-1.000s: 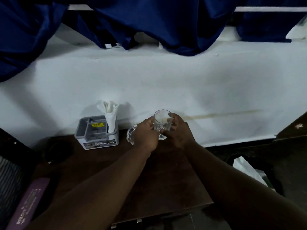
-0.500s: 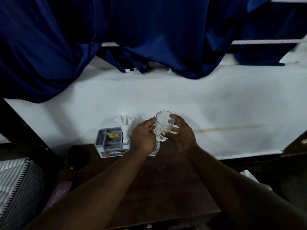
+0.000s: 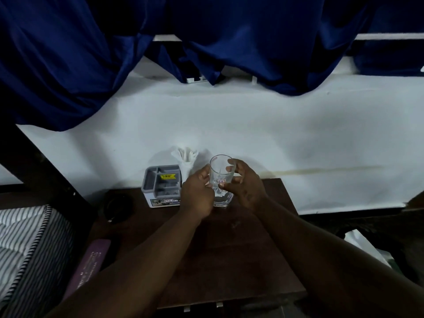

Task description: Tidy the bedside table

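Glass tumbler [image 3: 221, 177] upright, my left hand [image 3: 198, 196] and right hand [image 3: 246, 189] curled round it; grey organiser [image 3: 160, 187] beside left fingers; tumbler unplaced, I judge tidying midway.

Both hands, left hand [image 3: 197, 194], right hand [image 3: 246, 188], holding clear glass [image 3: 220, 177], wooden bedside table [image 3: 229, 260]

I am watching through one wide-angle camera worn on the person's head. It is looking forward and down across the bench [image 3: 241, 260] toward the white wall [image 3: 298, 145]. It is sitting close, with the left hand [image 3: 197, 196] and right hand [image 3: 246, 188] landing mid-frame and the blue curtain [image 3: 68, 65] filling the top.
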